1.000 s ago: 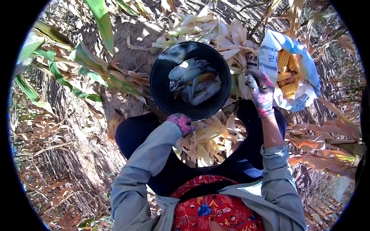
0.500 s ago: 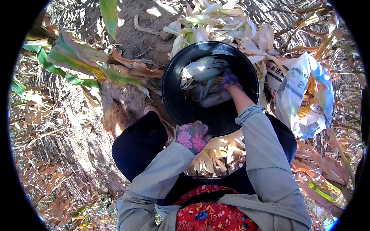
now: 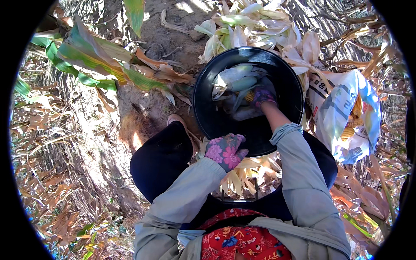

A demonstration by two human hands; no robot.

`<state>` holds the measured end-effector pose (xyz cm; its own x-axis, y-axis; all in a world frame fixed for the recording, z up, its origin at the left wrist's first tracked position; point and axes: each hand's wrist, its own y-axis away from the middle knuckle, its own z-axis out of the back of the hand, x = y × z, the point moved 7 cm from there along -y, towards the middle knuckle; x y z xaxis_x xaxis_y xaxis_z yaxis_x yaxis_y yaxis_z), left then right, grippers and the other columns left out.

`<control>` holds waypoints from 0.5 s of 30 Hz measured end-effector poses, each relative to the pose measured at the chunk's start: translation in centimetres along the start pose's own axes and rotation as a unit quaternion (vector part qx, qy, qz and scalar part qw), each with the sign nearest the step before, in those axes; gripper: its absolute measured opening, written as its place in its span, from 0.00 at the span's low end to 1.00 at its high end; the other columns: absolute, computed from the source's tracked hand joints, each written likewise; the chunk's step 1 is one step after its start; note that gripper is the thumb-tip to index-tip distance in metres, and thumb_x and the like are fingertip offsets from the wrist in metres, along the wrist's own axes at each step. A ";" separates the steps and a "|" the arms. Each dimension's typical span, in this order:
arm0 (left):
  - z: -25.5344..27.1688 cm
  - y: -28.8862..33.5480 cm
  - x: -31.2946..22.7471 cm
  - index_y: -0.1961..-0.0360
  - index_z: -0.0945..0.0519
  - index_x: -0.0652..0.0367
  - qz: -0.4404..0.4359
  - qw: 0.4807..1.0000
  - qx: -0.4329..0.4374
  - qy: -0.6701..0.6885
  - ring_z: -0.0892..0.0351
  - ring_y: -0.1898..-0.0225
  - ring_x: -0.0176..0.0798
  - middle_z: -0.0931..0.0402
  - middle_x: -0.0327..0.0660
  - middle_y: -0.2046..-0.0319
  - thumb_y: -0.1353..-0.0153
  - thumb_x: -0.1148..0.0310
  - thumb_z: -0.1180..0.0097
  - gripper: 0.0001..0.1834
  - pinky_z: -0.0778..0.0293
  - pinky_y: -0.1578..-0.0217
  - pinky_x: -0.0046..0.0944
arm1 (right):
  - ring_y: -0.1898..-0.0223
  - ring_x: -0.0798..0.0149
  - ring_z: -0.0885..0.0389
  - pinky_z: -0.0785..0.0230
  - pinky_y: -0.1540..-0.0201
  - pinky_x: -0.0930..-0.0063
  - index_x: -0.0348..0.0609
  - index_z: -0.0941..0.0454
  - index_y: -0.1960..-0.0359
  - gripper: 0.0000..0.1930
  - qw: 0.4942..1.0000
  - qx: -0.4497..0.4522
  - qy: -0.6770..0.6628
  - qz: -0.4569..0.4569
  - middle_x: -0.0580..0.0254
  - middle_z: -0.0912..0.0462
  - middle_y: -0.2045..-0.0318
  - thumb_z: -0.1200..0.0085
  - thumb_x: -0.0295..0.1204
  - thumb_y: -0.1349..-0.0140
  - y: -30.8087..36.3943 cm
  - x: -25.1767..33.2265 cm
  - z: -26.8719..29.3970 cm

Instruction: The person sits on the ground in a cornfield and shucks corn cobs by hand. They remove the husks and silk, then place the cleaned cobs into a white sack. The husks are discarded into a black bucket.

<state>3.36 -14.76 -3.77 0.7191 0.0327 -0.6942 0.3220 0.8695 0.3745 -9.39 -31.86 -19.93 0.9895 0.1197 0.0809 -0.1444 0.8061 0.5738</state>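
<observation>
A round black basin [image 3: 203, 82] stands between my knees, with ears of corn in pale husks [image 3: 238, 80] inside. My right hand [image 3: 264, 96], in a dark flowered glove, reaches down into it. Its fingers are closed round a corn ear [image 3: 250, 96] whose yellow kernels show at one end; the rest is hidden by the hand and shadow. At the basin's near left edge, my left hand [image 3: 226, 151], gloved in grey with pink flowers, is curled over the rim. Some of its fingertips are hard to make out.
A white woven sack [image 3: 323, 117] holding bare yellow corn ears [image 3: 352, 123] stands at the right. Pale stripped husks [image 3: 255, 26] are heaped beyond the basin. Long green and brown corn leaves [image 3: 93, 56] lie left, over soil and dry stalks.
The whole view has shifted slightly, so the basin appears further right. My right hand has drawn in a little with the corn ear. My left hand has moved slightly along the rim, its thumb now apart.
</observation>
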 end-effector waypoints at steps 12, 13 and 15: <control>-0.7 -0.8 4.1 0.50 0.33 0.61 0.153 0.835 -0.110 0.516 0.25 0.77 0.31 0.26 0.41 0.66 0.40 0.56 0.54 0.23 0.29 0.76 0.28 | 0.71 0.69 0.23 0.29 0.68 0.79 0.39 0.29 0.54 0.24 0.862 0.116 -0.487 0.078 0.60 0.23 0.67 0.47 0.44 0.47 13.3 0.9 7.7; -0.4 -0.9 4.4 0.52 0.33 0.64 0.190 0.834 -0.115 0.506 0.27 0.76 0.29 0.28 0.41 0.66 0.41 0.57 0.52 0.23 0.30 0.76 0.27 | 0.72 0.72 0.24 0.30 0.71 0.82 0.39 0.30 0.53 0.23 0.849 0.116 -0.512 0.058 0.63 0.24 0.68 0.48 0.43 0.45 15.0 0.6 8.6; 0.5 -0.9 3.8 0.50 0.34 0.64 0.201 0.805 -0.163 0.535 0.28 0.79 0.29 0.28 0.41 0.65 0.43 0.55 0.50 0.26 0.31 0.77 0.26 | 0.75 0.76 0.25 0.30 0.75 0.85 0.40 0.32 0.52 0.22 0.809 0.111 -0.574 0.057 0.66 0.25 0.69 0.48 0.42 0.44 17.6 -0.3 9.1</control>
<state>6.07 -15.68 -6.45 -0.2718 0.5969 -0.7549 -0.1079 0.7606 0.6402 -12.16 -22.99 -2.44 0.3401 -0.5342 0.7739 -0.3563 0.6884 0.6318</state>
